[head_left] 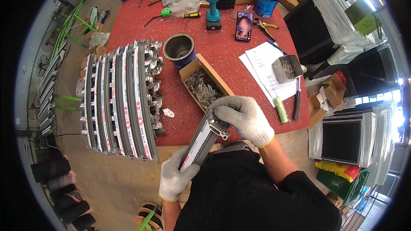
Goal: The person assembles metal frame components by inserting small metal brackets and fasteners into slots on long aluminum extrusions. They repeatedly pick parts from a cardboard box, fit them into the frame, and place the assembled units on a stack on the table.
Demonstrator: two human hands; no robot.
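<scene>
Nearest the lens, low in the frame's centre, a dark shirt hides the person's lap and the table's near edge. Just above it, both gloved hands grip a short grey aluminium profile that slants from lower left to upper right. The left hand is closed around its lower end, the fingers wrapped under it so the end itself is hidden. The right hand is clamped over the upper end, covering that end too; a pale bracket shape juts out beneath the palm, though what it is cannot be made out.

Right behind the right hand, an open cardboard box lies on the red table — it holds a heap of small silvery metal pieces, too small to tell apart. Behind it stands an open tin can, its inside dark. At centre right a small grey tub of tiny metal parts rests on a sheet of paper. A blue can stands at the top, contents unseen. Left of centre, a row of like profiles lies side by side, overhanging the table's edge.
</scene>
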